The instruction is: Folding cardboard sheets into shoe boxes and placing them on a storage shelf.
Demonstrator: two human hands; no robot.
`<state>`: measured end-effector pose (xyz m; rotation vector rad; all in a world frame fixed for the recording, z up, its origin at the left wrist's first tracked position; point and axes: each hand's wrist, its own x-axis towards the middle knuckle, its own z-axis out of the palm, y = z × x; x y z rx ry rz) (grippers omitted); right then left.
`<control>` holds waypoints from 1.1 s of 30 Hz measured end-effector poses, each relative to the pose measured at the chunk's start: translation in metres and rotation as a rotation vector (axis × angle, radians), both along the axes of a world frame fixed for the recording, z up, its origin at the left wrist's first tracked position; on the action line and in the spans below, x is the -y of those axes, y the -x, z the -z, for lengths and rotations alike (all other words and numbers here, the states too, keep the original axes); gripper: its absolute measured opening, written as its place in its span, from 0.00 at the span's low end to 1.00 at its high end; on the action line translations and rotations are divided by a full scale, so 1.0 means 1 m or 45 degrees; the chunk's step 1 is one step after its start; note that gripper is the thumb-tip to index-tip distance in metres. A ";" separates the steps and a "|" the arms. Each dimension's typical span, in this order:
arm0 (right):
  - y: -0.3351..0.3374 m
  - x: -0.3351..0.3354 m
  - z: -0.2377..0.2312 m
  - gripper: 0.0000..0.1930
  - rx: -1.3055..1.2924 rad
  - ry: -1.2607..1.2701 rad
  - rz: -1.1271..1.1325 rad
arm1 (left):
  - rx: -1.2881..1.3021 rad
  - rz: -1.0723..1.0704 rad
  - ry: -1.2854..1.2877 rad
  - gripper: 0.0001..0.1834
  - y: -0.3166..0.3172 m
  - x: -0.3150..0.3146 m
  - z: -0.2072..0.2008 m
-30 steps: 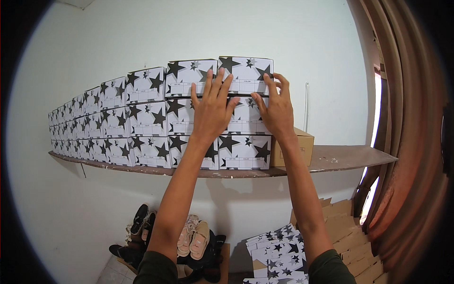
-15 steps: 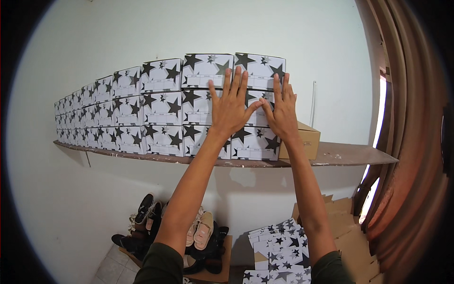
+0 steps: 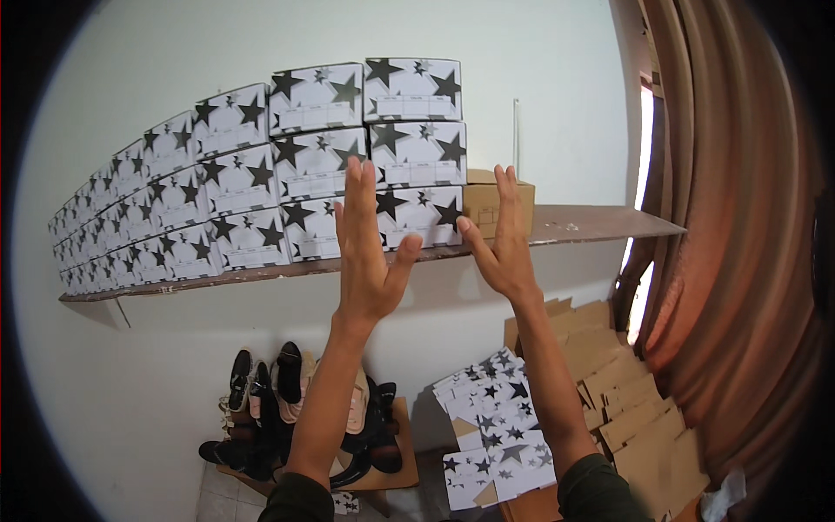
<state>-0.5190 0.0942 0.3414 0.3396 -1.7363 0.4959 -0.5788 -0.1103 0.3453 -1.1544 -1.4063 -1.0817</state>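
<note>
Shelf (image 3: 574,224) stack looked done: star-print boxes (image 3: 374,165) sat three high along it, right end column flush.
More flat star-print blanks (image 3: 491,418) and brown cardboard (image 3: 626,383) waited on the floor, shoes (image 3: 287,409) beside them; left hand (image 3: 367,252) and right hand (image 3: 500,244) were both open, empty, just short of the boxes.

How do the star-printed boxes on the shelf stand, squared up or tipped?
Squared up: the star-printed boxes sit level in three flush tiers on the shelf.
</note>
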 end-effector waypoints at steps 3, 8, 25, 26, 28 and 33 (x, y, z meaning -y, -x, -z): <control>-0.020 -0.001 0.025 0.44 0.103 0.006 0.040 | 0.071 0.151 0.075 0.50 -0.010 -0.008 0.033; -0.059 -0.004 0.070 0.44 0.260 0.109 0.106 | 0.287 0.498 0.156 0.51 -0.044 -0.029 0.088; -0.410 -0.010 0.343 0.38 0.697 0.974 0.660 | 1.300 1.254 0.771 0.40 -0.254 -0.150 0.363; -0.435 -0.001 0.354 0.38 0.716 1.062 0.683 | 1.341 1.315 0.813 0.40 -0.272 -0.151 0.385; -0.491 0.016 0.384 0.37 0.719 1.111 0.802 | 1.405 1.422 0.900 0.39 -0.329 -0.148 0.394; -0.591 0.058 0.421 0.36 0.687 1.248 1.005 | 1.490 1.451 1.011 0.40 -0.437 -0.129 0.427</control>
